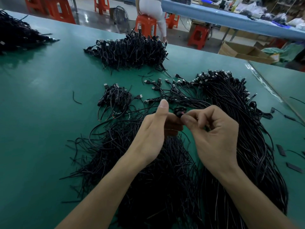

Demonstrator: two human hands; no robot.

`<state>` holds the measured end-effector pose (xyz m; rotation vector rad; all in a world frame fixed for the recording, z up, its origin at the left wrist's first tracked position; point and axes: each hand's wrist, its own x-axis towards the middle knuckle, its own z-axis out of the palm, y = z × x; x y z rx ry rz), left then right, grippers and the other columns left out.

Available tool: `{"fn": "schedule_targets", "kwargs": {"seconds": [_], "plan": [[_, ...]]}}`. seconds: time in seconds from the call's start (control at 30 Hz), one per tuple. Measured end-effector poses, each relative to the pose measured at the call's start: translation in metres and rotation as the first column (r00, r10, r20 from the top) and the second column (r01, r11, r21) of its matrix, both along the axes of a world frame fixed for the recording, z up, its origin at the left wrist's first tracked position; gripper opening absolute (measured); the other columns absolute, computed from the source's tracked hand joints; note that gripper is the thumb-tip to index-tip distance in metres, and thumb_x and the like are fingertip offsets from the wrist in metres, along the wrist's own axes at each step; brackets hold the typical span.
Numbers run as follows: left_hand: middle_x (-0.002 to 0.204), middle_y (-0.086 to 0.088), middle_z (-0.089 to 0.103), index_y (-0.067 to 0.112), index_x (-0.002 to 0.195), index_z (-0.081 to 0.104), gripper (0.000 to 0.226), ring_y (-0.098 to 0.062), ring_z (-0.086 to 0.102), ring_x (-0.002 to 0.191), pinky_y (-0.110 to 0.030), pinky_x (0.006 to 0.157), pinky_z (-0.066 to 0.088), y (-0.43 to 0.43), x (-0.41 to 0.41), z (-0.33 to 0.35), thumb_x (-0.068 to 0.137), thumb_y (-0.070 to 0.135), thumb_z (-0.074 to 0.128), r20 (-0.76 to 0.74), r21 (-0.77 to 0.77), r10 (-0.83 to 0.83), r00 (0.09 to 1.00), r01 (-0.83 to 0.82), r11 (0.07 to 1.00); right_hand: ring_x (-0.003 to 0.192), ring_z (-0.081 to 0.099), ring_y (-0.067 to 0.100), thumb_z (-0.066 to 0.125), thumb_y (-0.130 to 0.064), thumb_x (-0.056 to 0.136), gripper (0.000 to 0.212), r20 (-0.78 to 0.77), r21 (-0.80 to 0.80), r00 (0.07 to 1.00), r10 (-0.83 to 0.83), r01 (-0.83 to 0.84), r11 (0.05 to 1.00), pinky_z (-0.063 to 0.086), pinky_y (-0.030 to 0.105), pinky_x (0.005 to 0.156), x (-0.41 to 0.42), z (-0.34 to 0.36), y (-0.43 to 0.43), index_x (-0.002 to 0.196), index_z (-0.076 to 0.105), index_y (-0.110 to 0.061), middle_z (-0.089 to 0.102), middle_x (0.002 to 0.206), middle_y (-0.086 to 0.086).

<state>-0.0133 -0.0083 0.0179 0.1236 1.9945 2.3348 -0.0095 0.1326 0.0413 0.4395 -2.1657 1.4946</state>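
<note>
The right hand (212, 134) pinches the top of the little cable coil (179, 111). The left hand (153, 129) holds it from the other side, fingers curled round it, thumb up. The coil sits between both hands, above the green table (41, 100). I think it is almost tied. A few done bundles (115, 98) lie behind. Many loose cables (234, 116) wait on the right.

No text, label or number can be read; the far shelves (287, 7) seem too blurred.
</note>
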Motion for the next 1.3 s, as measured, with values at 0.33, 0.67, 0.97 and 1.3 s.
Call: {"fn": "schedule_targets", "kwargs": {"seconds": [0.33,0.67,0.97,1.3], "plan": [[0.088,-0.024,0.069,0.012,0.076,0.08,0.036,-0.026,0.057,0.078,-0.039,0.078,0.046,-0.006,-0.004,-0.006,0.067,0.046,0.082,0.12,0.114,0.007,0.993,-0.021,0.993,0.086,0.072,0.008,0.073,0.01,0.082,0.042,0.157,0.132,0.983,0.096,-0.117,0.984,0.06,0.028,0.079,-0.007,-0.006,0.008,0.065,0.05,-0.021,0.07,0.076,0.001],[0.083,-0.012,0.071,0.018,0.104,0.076,0.013,-0.02,0.062,0.068,-0.029,0.066,0.053,-0.02,-0.003,0.001,0.092,0.018,0.071,-0.066,-0.214,-0.2,0.978,0.182,0.96,0.069,0.064,0.003,0.074,0.004,0.083,0.033,0.395,-0.068,0.897,0.198,-0.186,0.98,0.051,0.017,0.063,-0.006,-0.008,0.018,0.071,0.049,-0.015,0.064,0.07,-0.001],[0.092,-0.007,0.076,0.023,0.103,0.076,0.027,-0.023,0.07,0.082,-0.03,0.075,0.057,-0.049,-0.008,0.012,0.077,0.033,0.075,-0.078,-0.359,-0.269,0.96,0.224,0.906,0.053,0.061,0.015,0.079,-0.016,0.067,0.037,0.647,-0.466,0.595,0.477,-0.187,0.865,0.046,0.021,0.044,-0.014,0.0,0.014,0.085,0.047,-0.016,0.071,0.071,0.008],[0.082,0.004,0.074,0.017,0.108,0.069,0.025,-0.008,0.07,0.066,-0.026,0.064,0.056,-0.093,-0.064,-0.025,0.087,0.025,0.078,-0.061,-0.344,0.543,0.838,-0.528,0.776,0.1,0.058,0.017,0.056,-0.01,0.098,0.033,0.56,0.569,0.792,-0.243,-0.155,0.807,0.044,0.028,0.086,-0.065,-0.055,0.059,0.13,0.057,-0.02,0.058,0.132,0.0]]}}
